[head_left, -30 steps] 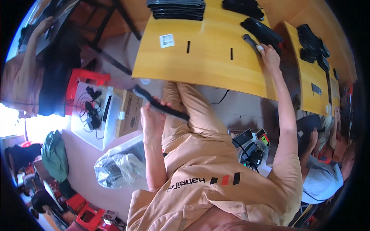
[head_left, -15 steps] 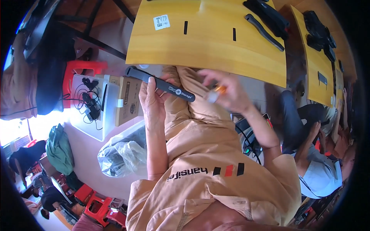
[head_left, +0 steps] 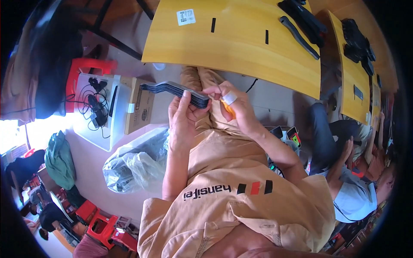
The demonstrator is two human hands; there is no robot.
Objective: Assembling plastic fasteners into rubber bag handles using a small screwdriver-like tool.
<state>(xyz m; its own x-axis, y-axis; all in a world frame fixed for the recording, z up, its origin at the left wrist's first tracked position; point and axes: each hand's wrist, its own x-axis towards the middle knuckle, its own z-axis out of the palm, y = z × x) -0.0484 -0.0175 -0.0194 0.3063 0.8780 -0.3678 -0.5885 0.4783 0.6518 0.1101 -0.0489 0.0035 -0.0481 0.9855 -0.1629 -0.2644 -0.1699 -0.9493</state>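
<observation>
My left hand (head_left: 184,112) is closed round a stack of dark grey hook-and-loop storage straps (head_left: 174,89), held edge-on above my lap. The bent far end of the stack reaches out to the left, over a cardboard box. My right hand (head_left: 241,109) is closed on a small orange-handled tool (head_left: 228,110); its exact kind is hard to make out. A whitish piece (head_left: 229,98) shows over the fingers of that hand. My right fingertips are at the near right end of the strap stack, touching or very close to it.
Ahead stands a yellow table (head_left: 232,43) with a white label (head_left: 186,17), two short black strips, a single dark strap (head_left: 299,38) and a black bundle (head_left: 303,21). On my left are a white bin of cables (head_left: 92,112) and a clear plastic bag (head_left: 135,165). People sit at right.
My left hand has turned the straps from their printed face to edge-on, showing several layers. My right hand has come leftward to the stack's end with the orange-handled tool.
</observation>
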